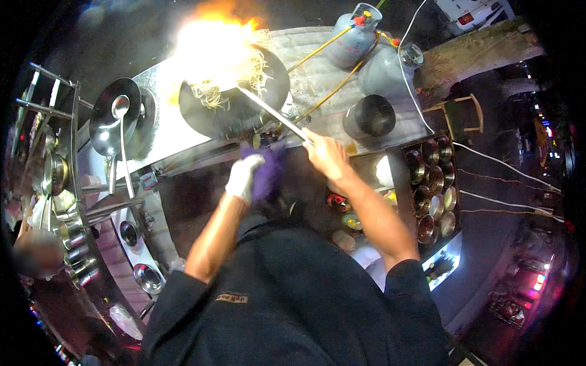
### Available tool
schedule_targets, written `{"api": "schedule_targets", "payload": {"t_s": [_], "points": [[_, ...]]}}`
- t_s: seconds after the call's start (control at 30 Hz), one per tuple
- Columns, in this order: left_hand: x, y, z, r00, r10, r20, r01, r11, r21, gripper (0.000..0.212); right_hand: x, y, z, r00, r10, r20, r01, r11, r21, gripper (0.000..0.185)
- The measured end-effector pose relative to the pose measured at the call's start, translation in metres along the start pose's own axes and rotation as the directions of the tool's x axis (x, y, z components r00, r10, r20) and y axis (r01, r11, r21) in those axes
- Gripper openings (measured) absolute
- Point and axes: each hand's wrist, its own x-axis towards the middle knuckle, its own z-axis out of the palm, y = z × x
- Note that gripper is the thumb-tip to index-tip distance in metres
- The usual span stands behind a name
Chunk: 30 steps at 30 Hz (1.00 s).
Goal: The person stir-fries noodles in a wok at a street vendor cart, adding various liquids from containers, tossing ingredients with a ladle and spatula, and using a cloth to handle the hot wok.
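My left hand (pixel 242 179), in a white glove, grips a bunched purple cloth (pixel 270 173) at the near side of a dark wok (pixel 201 119). Whatever the cloth wraps is hidden. A long metal handle (pixel 277 115) is held in my right hand (pixel 327 154); it slants up and left into the wok, and glare hides its working end. Pale noodles (pixel 210 94) are heaped in the wok, some strands up along its far right side. Bright flame (pixel 213 43) rises over them and washes out the wok's far left part.
Two gas cylinders (pixel 345 41) with hoses stand at the back right, near a black bucket (pixel 370 116). Another wok (pixel 103 123) holds a ladle (pixel 121 106) at left. Several round seasoning containers (pixel 433 178) fill a tray at right. A person (pixel 39 254) is beside the metal rack (pixel 75 151).
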Motion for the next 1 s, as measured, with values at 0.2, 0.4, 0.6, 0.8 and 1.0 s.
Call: {"api": "schedule_targets", "payload": {"t_s": [0.2,0.4,0.6,0.8,1.0], "points": [[0.024,0.030,0.008,0.994,-0.107,0.036,0.109,0.992,-0.060,0.017,0.006,0.009,-0.059,0.981,-0.033,0.189,0.010,0.993,0.118,0.032],[0.013,0.024,0.006,0.990,-0.086,0.111,0.082,0.996,0.039,0.016,0.031,-0.006,-0.019,0.999,0.000,0.048,0.001,1.000,-0.029,0.033],[0.016,0.044,0.014,0.986,-0.165,0.035,0.168,0.976,-0.136,0.016,-0.030,0.016,-0.030,0.999,-0.044,0.014,0.038,0.959,0.280,0.041],[0.062,0.126,0.002,0.925,0.155,0.347,-0.379,0.456,0.805,0.020,0.016,-0.028,-0.022,1.000,0.020,-0.017,-0.013,0.941,0.338,0.038],[0.076,0.060,0.006,0.967,-0.227,0.117,0.234,0.971,-0.043,0.021,0.100,-0.050,0.041,0.998,0.045,-0.038,-0.042,0.995,0.095,0.037]]}}
